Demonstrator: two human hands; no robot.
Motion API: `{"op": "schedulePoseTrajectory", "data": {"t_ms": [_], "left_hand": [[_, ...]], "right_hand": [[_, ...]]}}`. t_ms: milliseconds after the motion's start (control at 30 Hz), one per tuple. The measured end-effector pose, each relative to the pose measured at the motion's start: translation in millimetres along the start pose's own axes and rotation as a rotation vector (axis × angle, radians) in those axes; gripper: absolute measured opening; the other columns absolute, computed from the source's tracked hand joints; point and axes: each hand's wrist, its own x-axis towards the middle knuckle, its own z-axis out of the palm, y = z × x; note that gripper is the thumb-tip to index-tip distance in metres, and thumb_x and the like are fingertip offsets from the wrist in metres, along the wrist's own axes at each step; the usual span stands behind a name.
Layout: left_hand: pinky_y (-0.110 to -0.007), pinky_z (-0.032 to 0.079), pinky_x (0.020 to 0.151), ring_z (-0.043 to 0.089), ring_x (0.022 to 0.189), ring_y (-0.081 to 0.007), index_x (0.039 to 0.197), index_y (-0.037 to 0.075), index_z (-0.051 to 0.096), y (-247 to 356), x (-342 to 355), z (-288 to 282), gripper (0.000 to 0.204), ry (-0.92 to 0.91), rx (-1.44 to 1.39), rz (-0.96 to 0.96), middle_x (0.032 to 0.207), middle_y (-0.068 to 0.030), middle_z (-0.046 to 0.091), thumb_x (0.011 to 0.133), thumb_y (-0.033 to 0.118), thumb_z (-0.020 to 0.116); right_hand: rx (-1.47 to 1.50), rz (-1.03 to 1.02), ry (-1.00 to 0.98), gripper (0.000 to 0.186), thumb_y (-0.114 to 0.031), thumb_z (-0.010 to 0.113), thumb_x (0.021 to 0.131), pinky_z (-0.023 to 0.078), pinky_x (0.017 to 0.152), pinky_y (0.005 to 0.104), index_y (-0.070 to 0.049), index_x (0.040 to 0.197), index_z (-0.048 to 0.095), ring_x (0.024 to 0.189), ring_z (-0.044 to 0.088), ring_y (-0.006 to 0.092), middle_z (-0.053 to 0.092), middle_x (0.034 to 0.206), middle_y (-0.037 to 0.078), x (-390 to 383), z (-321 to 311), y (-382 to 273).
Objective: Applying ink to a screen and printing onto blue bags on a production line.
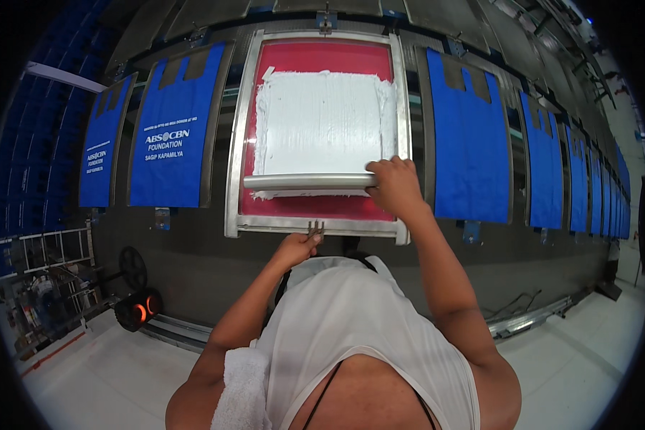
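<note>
A silver-framed printing screen (pixel 233 143) with red mesh lies in front of me. Thick white ink (pixel 322 118) covers the middle of its mesh. Near the screen's close end, a squeegee (pixel 304 182) with a long metal bar lies crosswise over the ink. My right hand (pixel 395 188) is closed round the bar's right end. At the middle of the near frame edge, my left hand (pixel 298 249) is closed on a small pronged metal bracket (pixel 315 229). Part of its grip is hidden.
Blue bags with white print (pixel 175 129) lie on boards to the left. Plain blue bags (pixel 467 136) line the boards to the right. A dark machine with glowing orange rings (pixel 142 311) stands at lower left, beside a metal rail and a wheel (pixel 132 268).
</note>
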Motion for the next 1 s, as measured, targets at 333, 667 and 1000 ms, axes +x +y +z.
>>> {"op": "schedulePoseTrajectory", "data": {"t_ms": [333,667,1000], "left_hand": [[-0.042,0.046,0.068,0.061,0.075,-0.0300,0.099,0.004,0.063,73.2,-0.8,-124.5,0.036,0.937,0.314,0.324,0.079,-0.0166,0.063,0.091,0.037,0.051],[-0.025,0.041,0.090,0.054,0.104,-0.0146,0.129,-0.004,0.045,58.8,4.0,-124.4,0.045,0.711,-0.126,0.380,0.117,-0.0132,0.059,0.095,0.025,0.051],[-0.026,0.043,0.085,0.055,0.095,-0.0133,0.124,-0.001,0.052,149.6,86.4,124.3,0.040,0.682,-0.106,0.481,0.109,-0.0125,0.062,0.094,0.026,0.052]], "right_hand": [[1.179,0.326,0.032,0.033,-0.013,0.078,0.067,0.048,0.073,0.0271,0.001,0.095,0.067,0.078,0.060,0.0120,0.067,0.085,0.006,27.3,53.7,107.0],[1.278,0.402,0.005,0.027,-0.011,0.076,0.066,0.044,0.067,0.0248,0.000,0.089,0.068,0.074,0.058,0.0114,0.065,0.080,0.004,-4.8,16.1,127.1],[1.175,0.441,0.291,0.031,-0.006,0.076,0.055,0.040,0.086,0.0311,0.001,0.084,0.066,0.100,0.051,0.0182,0.053,0.106,0.004,-159.4,-57.8,345.7]]}}
